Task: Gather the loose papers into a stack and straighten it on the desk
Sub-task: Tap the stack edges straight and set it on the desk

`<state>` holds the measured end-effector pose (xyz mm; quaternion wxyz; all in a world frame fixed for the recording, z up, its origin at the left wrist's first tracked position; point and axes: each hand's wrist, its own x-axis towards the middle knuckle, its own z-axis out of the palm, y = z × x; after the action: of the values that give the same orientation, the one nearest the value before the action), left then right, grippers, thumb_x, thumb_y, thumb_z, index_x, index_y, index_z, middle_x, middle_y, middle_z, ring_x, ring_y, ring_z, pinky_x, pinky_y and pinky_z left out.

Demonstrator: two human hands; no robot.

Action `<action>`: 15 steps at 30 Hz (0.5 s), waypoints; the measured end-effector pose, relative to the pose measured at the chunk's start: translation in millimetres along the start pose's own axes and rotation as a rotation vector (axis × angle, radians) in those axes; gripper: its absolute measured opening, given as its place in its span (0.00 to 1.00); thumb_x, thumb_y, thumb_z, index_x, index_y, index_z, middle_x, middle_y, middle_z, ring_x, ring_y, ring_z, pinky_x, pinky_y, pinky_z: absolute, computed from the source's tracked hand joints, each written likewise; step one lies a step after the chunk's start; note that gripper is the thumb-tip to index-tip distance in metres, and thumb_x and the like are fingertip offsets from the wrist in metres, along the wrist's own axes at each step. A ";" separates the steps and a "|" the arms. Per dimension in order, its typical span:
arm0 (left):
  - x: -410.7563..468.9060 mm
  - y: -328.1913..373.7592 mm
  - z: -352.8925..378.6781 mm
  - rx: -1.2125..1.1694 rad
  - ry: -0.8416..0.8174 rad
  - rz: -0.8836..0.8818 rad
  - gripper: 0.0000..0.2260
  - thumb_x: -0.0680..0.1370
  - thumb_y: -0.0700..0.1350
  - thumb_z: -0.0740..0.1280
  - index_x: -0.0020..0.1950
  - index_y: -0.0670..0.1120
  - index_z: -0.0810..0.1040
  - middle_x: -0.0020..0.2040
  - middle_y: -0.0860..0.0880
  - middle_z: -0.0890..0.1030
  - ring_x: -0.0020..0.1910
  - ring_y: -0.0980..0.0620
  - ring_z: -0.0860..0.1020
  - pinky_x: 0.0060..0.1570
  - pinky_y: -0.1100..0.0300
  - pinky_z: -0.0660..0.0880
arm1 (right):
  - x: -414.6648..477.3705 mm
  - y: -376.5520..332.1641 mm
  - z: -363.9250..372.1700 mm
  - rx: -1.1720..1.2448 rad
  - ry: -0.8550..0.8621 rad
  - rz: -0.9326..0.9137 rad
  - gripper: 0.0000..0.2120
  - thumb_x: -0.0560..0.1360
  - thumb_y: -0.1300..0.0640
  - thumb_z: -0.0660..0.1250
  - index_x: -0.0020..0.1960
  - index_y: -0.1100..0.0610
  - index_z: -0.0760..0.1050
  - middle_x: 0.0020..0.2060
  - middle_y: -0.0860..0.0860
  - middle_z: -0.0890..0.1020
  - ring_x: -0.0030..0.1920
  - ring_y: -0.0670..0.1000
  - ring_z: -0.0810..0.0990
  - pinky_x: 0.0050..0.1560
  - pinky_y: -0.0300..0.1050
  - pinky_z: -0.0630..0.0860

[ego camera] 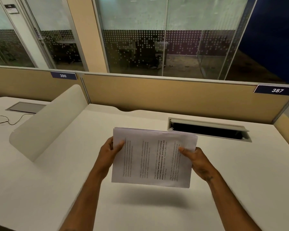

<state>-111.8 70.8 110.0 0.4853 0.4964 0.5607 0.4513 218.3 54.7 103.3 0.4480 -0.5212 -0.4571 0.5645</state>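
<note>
A stack of white printed papers (152, 157) is held in the air above the white desk (73, 189), its shadow falling on the desk below. The text runs sideways across the top sheet. My left hand (109, 153) grips the stack's left edge, thumb on top. On the right edge my right hand (196, 160) holds it the same way. The far edges of the sheets look slightly uneven.
A curved white divider (45, 124) stands at the left of the desk. An open cable hatch (208, 130) lies behind the papers at the right. A tan partition (173, 95) with labels 386 and 387 closes the back. A thin cable (8, 120) lies on the neighbouring desk.
</note>
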 end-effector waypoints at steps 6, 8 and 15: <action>-1.3 -22.7 23.8 -0.138 0.136 -0.005 0.15 0.77 0.56 0.67 0.56 0.46 0.80 0.51 0.42 0.84 0.48 0.45 0.81 0.45 0.50 0.77 | 9.9 11.5 -3.7 -0.116 0.131 -0.087 0.11 0.76 0.54 0.70 0.57 0.54 0.81 0.46 0.54 0.86 0.50 0.58 0.84 0.46 0.47 0.80; -4.5 -28.4 29.8 -0.138 0.171 0.006 0.11 0.81 0.53 0.64 0.56 0.49 0.79 0.53 0.42 0.83 0.49 0.45 0.80 0.46 0.50 0.76 | 11.1 17.4 -3.2 -0.129 0.174 -0.134 0.09 0.77 0.57 0.69 0.56 0.52 0.81 0.47 0.53 0.86 0.50 0.55 0.84 0.47 0.47 0.80; -23.3 -53.4 42.4 -0.172 0.237 -0.081 0.12 0.81 0.55 0.64 0.59 0.48 0.76 0.53 0.46 0.82 0.52 0.45 0.79 0.45 0.55 0.77 | 3.4 43.2 5.2 -0.078 0.217 -0.114 0.06 0.77 0.54 0.69 0.53 0.47 0.81 0.44 0.46 0.86 0.47 0.49 0.83 0.39 0.36 0.80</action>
<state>-75.2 43.3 54.4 0.4743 0.3729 0.5930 0.5333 211.6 50.0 60.4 0.5054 -0.5697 -0.4564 0.4601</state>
